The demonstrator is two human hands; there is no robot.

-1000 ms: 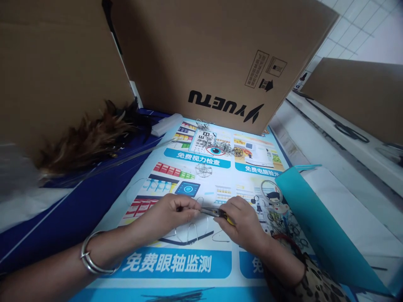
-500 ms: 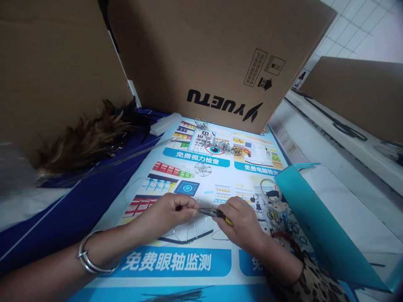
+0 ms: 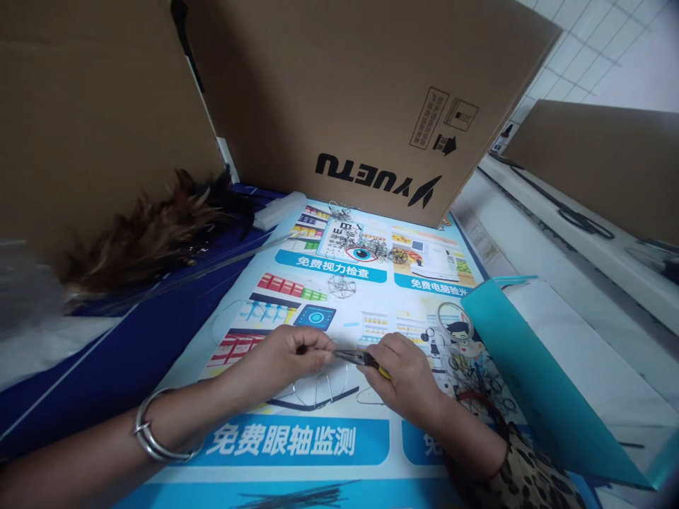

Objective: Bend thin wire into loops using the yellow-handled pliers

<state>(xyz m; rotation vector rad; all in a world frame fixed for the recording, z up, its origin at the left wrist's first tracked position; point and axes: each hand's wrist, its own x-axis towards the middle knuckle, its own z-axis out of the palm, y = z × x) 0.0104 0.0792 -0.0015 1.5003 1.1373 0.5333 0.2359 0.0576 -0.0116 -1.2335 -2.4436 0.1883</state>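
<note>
My right hand (image 3: 402, 375) is closed around the handles of needle-nose pliers (image 3: 354, 357), whose jaws point left. At their tips, my left hand (image 3: 297, 357) pinches a thin wire between thumb and index finger. Curved loops of the wire (image 3: 329, 389) hang below the fingertips, over the printed mat. Where the jaws meet the wire is too small to make out. A round wire shape (image 3: 341, 285) lies farther back on the mat, beyond my hands.
Straight wires (image 3: 297, 497) lie at the front edge. Tangled wire pieces (image 3: 485, 375) sit beside a teal box (image 3: 552, 389) at right; more wire shapes (image 3: 374, 247) lie farther back. Brown feathers (image 3: 148, 233) are at left. A large cardboard box (image 3: 361, 92) stands behind.
Both hands hold nearly the same pose, with the pliers still at my left fingertips. The whole view has shifted very slightly.
</note>
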